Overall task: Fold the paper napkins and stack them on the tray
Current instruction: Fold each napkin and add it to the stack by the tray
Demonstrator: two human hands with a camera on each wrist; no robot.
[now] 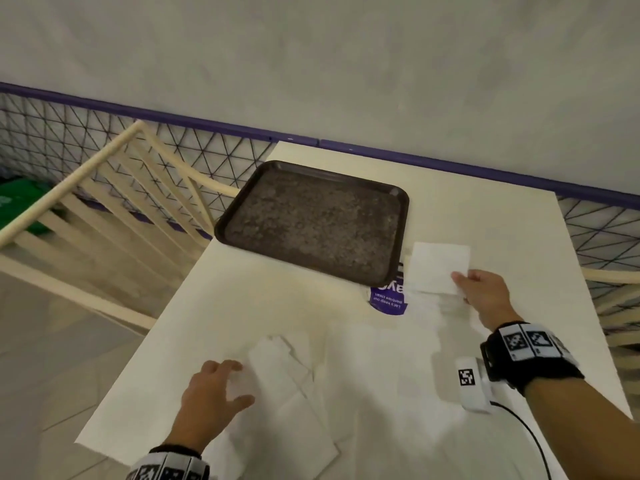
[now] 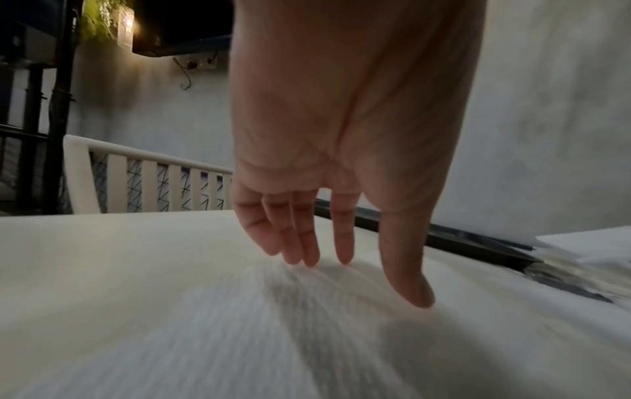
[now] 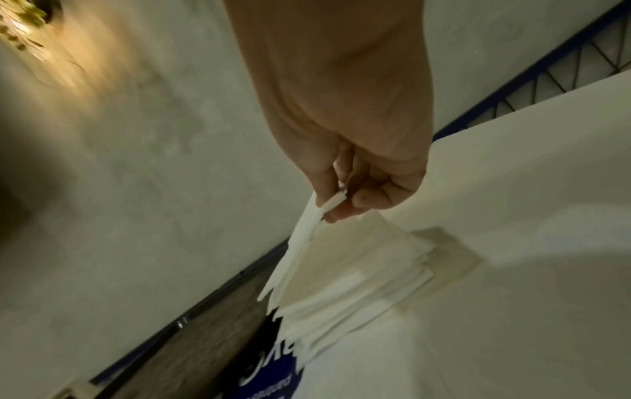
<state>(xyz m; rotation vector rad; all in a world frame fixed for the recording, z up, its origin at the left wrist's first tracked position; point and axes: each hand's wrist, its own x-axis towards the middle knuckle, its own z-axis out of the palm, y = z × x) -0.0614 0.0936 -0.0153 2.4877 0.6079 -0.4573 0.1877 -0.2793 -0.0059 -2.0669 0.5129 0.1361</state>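
A dark brown tray (image 1: 311,221) lies bare at the far side of the white table. Right of it my right hand (image 1: 479,289) pinches the near corner of a white napkin (image 1: 438,266), lifted over a pile of napkins (image 3: 355,283). In the right wrist view the right hand (image 3: 336,205) holds that napkin (image 3: 300,248) between thumb and fingers. My left hand (image 1: 216,389) hovers with fingers spread over unfolded napkins (image 1: 287,386) at the near left. In the left wrist view the left hand (image 2: 341,259) has straight fingertips just touching the paper (image 2: 239,324).
A purple printed sign (image 1: 388,299) lies between the tray and the napkin pile. A white device with a marker and cable (image 1: 472,382) rests by my right wrist. Cream slatted chairs (image 1: 104,209) stand left of the table, with a wire fence (image 1: 69,136) behind.
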